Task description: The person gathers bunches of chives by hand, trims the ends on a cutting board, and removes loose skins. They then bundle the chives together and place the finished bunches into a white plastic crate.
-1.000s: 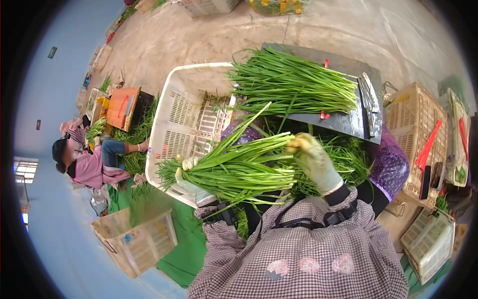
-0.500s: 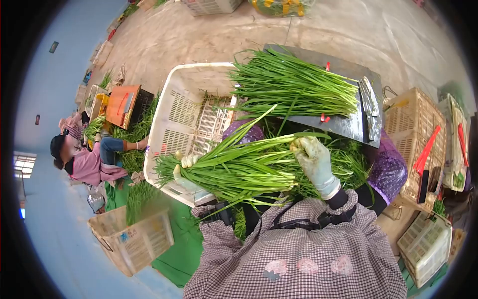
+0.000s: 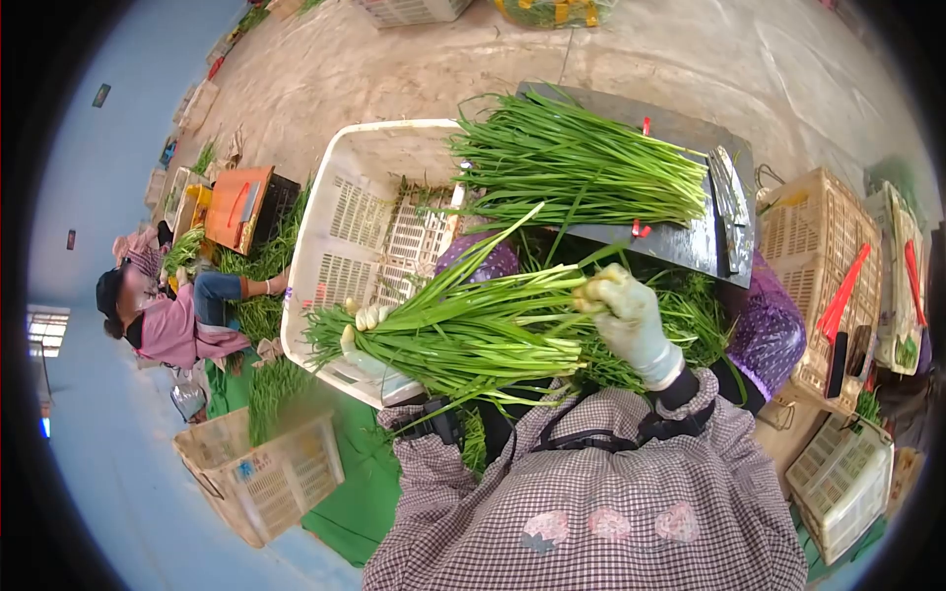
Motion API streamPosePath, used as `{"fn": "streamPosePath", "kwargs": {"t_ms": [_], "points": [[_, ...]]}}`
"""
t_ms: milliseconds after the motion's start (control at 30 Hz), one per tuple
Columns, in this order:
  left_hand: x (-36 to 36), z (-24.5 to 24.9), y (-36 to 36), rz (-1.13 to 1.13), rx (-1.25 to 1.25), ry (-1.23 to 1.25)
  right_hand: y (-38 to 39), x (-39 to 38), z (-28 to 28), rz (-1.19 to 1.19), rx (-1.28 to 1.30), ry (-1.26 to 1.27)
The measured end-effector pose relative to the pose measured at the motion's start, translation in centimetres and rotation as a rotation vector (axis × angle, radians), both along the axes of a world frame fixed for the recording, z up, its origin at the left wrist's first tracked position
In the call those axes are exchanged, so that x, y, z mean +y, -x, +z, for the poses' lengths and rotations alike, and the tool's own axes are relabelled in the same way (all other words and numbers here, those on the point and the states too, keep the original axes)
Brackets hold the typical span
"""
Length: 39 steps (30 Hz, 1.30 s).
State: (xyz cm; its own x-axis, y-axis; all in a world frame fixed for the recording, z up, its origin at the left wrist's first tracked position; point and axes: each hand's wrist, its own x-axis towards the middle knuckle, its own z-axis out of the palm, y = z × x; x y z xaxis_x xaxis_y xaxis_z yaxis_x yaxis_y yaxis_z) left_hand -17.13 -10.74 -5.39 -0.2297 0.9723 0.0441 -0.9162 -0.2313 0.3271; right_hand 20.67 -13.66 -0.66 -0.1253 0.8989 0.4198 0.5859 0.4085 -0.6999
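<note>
A loose bundle of long green stalks [image 3: 463, 335] lies across my lap, its leafy end over the white crate [image 3: 340, 197]. My left hand [image 3: 371, 330], in a pale glove, is wrapped round the bundle near that leafy end. At the pale cut ends, my right hand [image 3: 623, 313], also gloved, has its fingers pinched together; what is between them is too small to make out. Beyond my hands, a thick pile of similar stalks [image 3: 591, 167] rests on a dark board [image 3: 680, 246], with red ties sticking out at its edges.
At the left, a person in pink [image 3: 177, 330] sits by an orange board [image 3: 236, 209]. A crate [image 3: 266, 483] stands at the lower left on green cloth [image 3: 355, 502]. On the right are a tan crate [image 3: 823, 266] with a red strip, and a smaller crate [image 3: 843, 483].
My right hand has shifted slightly, and the long leaf that stretched over it now angles up beside the fingers. My left hand keeps its hold on the bundle.
</note>
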Motion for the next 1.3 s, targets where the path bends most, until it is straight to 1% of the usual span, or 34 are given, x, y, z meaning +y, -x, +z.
{"fn": "streamPosePath", "kwargs": {"t_ms": [33,67,100,133,200,233,267,300,333,367,400,433,467,500,533,600,633,700,733,767,800,867,900,1000,1067,1133,1167,1233,1300], "points": [[0.1,-0.5,0.4,0.024,-0.01,-0.007,-0.5,-0.4,0.4,-0.007,0.235,0.021],[0.1,-0.2,0.3,0.051,-0.021,-0.016,-1.6,-1.0,1.1,-0.049,0.33,0.075],[-0.3,-0.1,0.0,0.083,-0.095,0.032,-3.0,-1.6,0.2,-0.127,0.427,0.199],[-0.3,-0.3,0.1,0.096,-0.099,0.029,-4.6,-2.4,-1.3,-0.206,0.522,0.322],[-0.2,-0.8,0.3,0.091,-0.095,0.037,-8.9,-4.2,-5.6,-0.042,0.202,0.472],[-0.2,-0.7,0.2,0.08,-0.1,0.049,-10.6,-5.8,-9.6,0.035,-0.127,0.52],[-0.2,-0.4,-0.1,0.081,-0.104,0.05,-11.6,-6.9,-11.3,0.129,-0.496,0.72],[-0.1,0.0,-0.5,0.074,-0.102,0.062,-10.7,-6.9,-10.6,0.098,-0.397,0.733],[0.0,0.2,-0.8,0.067,-0.099,0.075,-8.9,-6.2,-8.6,0.066,-0.298,0.744],[0.2,-0.3,-0.6,0.037,-0.088,0.038,-7.3,-4.7,-5.7,0.153,-0.055,0.701],[0.4,-0.5,-0.7,0.032,-0.085,0.037,-5.4,-3.1,-3.3,0.212,0.136,0.706],[0.5,-0.5,-0.8,0.044,-0.091,0.059,-3.7,-1.8,-1.8,0.271,0.327,0.705],[0.8,-0.3,-0.8,0.059,-0.094,0.076,-2.5,-0.6,-2.0,0.347,0.455,0.761],[1.0,0.0,-0.8,0.058,-0.087,0.071,-1.2,0.3,-0.6,0.384,0.563,0.759],[1.1,0.3,-0.8,0.055,-0.074,0.061,-0.1,0.7,-1.3,0.411,0.384,0.546],[1.1,1.1,-0.9,0.059,-0.058,0.052,2.2,1.2,-1.4,0.465,0.433,0.628],[1.0,1.9,-1.1,0.063,-0.038,0.059,2.8,1.2,-1.9,0.473,0.433,0.63],[0.7,2.6,-1.4,0.071,-0.048,0.066,3.7,0.8,-3.6,0.338,0.091,0.211],[0.7,2.4,-1.1,0.075,-0.048,0.066,4.2,0.9,-3.4,0.264,-0.076,-0.001],[0.8,2.0,-0.8,0.077,-0.03,0.092,5.2,1.2,-3.3,0.274,0.569,0.459],[0.7,1.7,-0.5,0.076,-0.012,0.117,5.5,1.0,-3.0,0.274,0.569,0.463],[0.6,1.8,-0.8,0.083,-0.024,0.123,5.6,0.3,-2.7,0.1,0.797,0.591],[0.7,1.8,-1.0,0.091,-0.036,0.122,5.4,0.3,-4.5,0.136,0.666,0.531],[0.6,2.2,-1.5,0.096,-0.026,0.109,5.1,0.5,-4.2,0.17,0.65,0.499],[0.7,2.1,-1.6,0.077,-0.034,0.089,4.9,0.8,-3.6,0.205,0.695,0.458],[0.6,2.1,-1.7,0.062,-0.04,0.069,4.8,0.7,-2.8,0.188,0.834,0.627],[0.4,2.2,-1.7,0.086,-0.035,0.079,5.0,0.7,-2.8,0.19,0.837,0.626],[0.3,2.3,-1.7,0.109,-0.029,0.089,5.2,1.0,-2.9,0.117,0.829,0.846],[0.2,2.0,-1.5,0.12,-0.037,0.096,5.6,0.9,-3.6,0.091,0.88,0.825]]}}
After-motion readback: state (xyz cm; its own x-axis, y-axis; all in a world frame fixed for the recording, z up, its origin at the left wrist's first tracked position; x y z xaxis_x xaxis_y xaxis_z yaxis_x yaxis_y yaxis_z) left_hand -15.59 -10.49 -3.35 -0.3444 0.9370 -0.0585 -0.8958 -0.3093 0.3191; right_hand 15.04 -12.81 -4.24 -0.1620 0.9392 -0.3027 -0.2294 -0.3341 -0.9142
